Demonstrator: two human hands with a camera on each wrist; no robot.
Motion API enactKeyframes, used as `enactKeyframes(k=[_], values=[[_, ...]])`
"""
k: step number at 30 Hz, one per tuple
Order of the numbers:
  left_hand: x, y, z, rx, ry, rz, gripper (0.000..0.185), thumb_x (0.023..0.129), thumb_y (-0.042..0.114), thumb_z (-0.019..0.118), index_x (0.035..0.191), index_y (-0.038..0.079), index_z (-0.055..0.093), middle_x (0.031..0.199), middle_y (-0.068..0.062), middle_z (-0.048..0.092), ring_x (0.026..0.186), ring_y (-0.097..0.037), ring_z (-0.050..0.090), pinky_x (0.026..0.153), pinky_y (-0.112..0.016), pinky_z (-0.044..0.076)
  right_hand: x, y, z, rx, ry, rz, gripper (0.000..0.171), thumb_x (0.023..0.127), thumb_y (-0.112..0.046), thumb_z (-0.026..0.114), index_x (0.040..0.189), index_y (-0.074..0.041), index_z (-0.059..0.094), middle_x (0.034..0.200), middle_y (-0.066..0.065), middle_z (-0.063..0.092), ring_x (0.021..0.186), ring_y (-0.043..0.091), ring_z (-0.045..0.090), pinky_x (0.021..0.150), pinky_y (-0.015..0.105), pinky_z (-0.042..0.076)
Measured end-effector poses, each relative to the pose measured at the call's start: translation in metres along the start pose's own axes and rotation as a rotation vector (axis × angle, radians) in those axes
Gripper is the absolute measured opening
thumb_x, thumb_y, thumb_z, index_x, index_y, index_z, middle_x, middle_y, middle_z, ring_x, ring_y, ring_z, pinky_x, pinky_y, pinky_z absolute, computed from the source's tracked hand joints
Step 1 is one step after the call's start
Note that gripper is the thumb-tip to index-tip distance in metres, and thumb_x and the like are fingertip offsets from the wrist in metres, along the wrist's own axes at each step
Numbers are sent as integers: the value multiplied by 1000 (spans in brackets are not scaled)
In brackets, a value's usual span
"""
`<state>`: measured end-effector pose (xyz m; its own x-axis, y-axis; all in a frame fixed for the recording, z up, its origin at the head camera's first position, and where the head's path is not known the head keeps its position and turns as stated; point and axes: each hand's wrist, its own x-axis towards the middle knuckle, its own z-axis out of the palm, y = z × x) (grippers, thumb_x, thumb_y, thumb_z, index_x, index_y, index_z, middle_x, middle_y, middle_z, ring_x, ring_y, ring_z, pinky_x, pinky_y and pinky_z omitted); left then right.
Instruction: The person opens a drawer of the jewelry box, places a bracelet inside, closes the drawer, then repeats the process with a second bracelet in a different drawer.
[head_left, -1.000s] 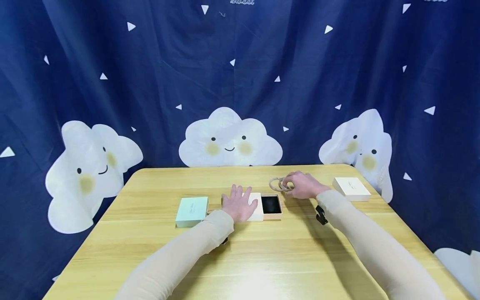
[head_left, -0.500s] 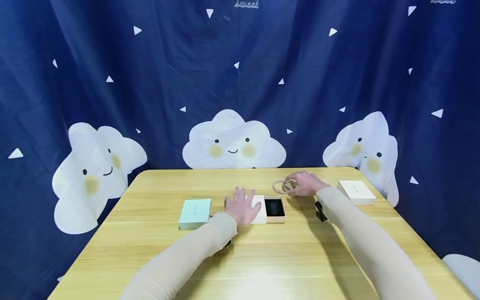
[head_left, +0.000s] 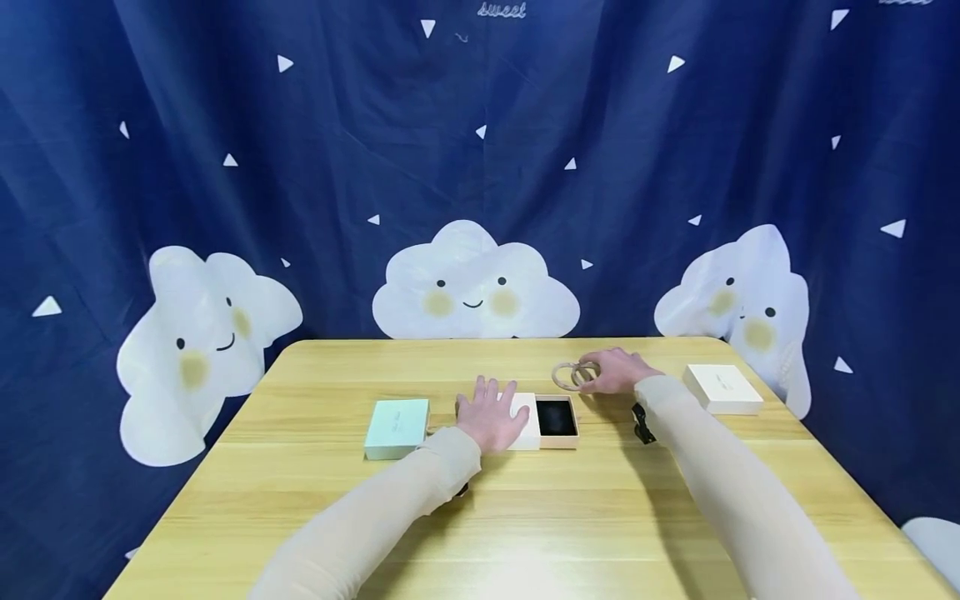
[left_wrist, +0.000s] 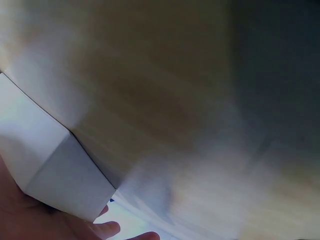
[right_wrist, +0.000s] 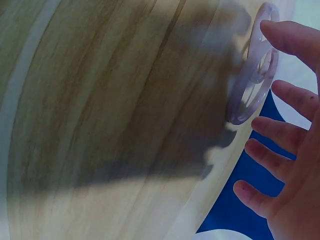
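Two hands working on desk (head_left: 525, 517). Head view: left hand (head_left: 491, 414) lying flat, fingers spread, on white lid (head_left: 525, 419) beside open box (head_left: 557, 419), unchanged from second ago. Right hand (head_left: 617, 372) staying on rings (head_left: 570, 375), no lift yet.

Left wrist view: palm (left_wrist: 30, 220) pressing lid (left_wrist: 45, 165).

Right wrist view: fingers (right_wrist: 285, 95) spread, loosely touching rings (right_wrist: 252, 80); grip not closing.

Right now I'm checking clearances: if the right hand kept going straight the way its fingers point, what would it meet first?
The right hand would meet the bracelets first: two pale rings lying on the table, right at its fingertips. Whether the fingertips already touch them is unclear.
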<state>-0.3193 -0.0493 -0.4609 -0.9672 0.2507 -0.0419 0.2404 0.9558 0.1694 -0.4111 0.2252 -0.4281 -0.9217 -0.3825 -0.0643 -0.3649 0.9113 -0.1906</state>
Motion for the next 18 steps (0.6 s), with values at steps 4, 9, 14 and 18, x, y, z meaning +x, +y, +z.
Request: enactKeyframes(k=[4, 9, 14, 18], values=[[-1, 1, 0, 7, 1, -1, 70, 102, 63, 16, 162, 27, 23, 167, -13, 25, 155, -37, 14, 115, -70, 22, 4, 6, 4, -5, 1, 10, 57, 80, -52, 77, 127, -21, 67, 100, 0, 69, 104, 28, 62, 92, 68, 42], [1, 0, 0, -3, -5, -4, 69, 102, 62, 17, 162, 27, 22, 167, -13, 24, 156, -37, 12, 115, -71, 21, 8, 7, 7, -5, 9, 10, 56, 80, -50, 77, 126, -21, 67, 100, 0, 70, 102, 28, 62, 93, 69, 41], [0, 0, 0, 1, -7, -1, 69, 102, 62, 17, 162, 27, 23, 167, -13, 24, 156, -37, 12, 114, -71, 22, 8, 4, 6, -9, 9, 13, 54, 80, -46, 78, 127, -21, 67, 100, 1, 70, 101, 27, 61, 92, 68, 42], [-2, 0, -2, -1, 1, 2, 69, 103, 62, 17, 162, 27, 24, 166, -13, 25, 156, -37, 13, 114, -70, 23, 9, 3, 6, -15, 11, 16, 53, 80, -44, 78, 126, -21, 67, 101, 1, 70, 102, 27, 61, 92, 67, 42]])
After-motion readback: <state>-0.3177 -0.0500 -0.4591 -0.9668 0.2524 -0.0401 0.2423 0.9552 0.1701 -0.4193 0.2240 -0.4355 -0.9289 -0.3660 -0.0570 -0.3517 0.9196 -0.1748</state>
